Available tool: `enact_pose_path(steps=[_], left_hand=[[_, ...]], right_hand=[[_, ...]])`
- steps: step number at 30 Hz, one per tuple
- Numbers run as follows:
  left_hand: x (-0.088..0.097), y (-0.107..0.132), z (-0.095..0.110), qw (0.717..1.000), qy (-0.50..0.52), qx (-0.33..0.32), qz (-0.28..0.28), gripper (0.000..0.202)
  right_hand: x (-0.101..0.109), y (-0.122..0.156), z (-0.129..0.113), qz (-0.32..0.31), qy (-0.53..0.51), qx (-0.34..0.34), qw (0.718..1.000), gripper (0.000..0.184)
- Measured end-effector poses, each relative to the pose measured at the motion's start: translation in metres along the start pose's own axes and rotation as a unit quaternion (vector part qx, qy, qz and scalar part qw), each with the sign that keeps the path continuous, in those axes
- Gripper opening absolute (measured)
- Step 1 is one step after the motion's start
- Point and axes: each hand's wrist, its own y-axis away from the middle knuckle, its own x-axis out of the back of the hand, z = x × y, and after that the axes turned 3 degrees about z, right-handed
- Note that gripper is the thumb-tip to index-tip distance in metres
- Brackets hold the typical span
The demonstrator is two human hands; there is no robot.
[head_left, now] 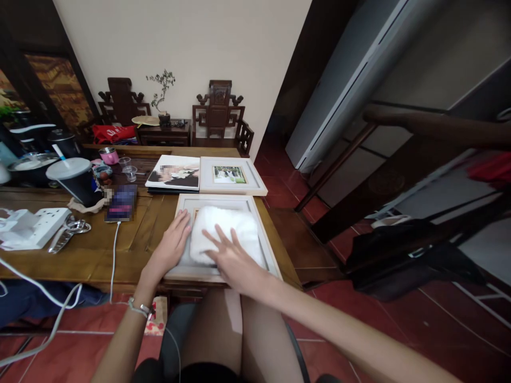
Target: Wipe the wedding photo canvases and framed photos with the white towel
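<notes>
A light wooden picture frame (261, 234) lies flat at the near edge of the wooden table (91, 255). A white fluffy cloth (227, 229) is spread over its glass. My right hand (231, 258) lies on the cloth with fingers stretched out and spread. My left hand (171, 244) rests flat on the frame's left side, fingers extended, touching the cloth's left edge. A silver bracelet (139, 307) is on my left wrist.
Behind the frame lie a second framed photo (233, 175) and a photo print (174, 173). A phone (121, 203) on a cable, a lidded cup with straw (77, 180), a power strip (34, 226) and keys (67, 231) sit at left. Carved chairs (219, 114) stand by the wall.
</notes>
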Motion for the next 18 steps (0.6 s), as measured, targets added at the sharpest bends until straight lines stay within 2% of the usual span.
enact_pose_path(steps=[5,7,9,12,16,18], left_hand=[[0.004,0.002,0.003,1.000,0.024,0.008,0.001,0.058],[0.005,0.002,0.003,0.999,0.030,0.015,0.004,0.061],[0.005,0.002,0.004,0.999,0.038,0.025,0.010,0.063],[0.005,0.003,0.007,0.997,0.058,0.040,0.022,0.064],[0.003,0.003,0.009,0.994,0.076,0.053,0.051,0.062],[0.002,0.002,0.007,0.995,0.064,0.054,0.048,0.062]], right_hand=[[-0.006,-0.083,0.037,0.074,0.090,-0.012,0.993,0.054],[-0.005,-0.104,0.038,0.071,0.107,-0.007,0.992,0.049],[-0.005,-0.110,0.032,0.060,0.111,0.001,0.992,0.047],[-0.005,-0.092,0.013,0.036,0.097,0.017,0.995,0.048],[0.007,-0.043,-0.013,-0.057,0.046,0.059,0.996,0.053],[0.018,-0.018,-0.021,-0.091,0.005,0.077,0.993,0.055]])
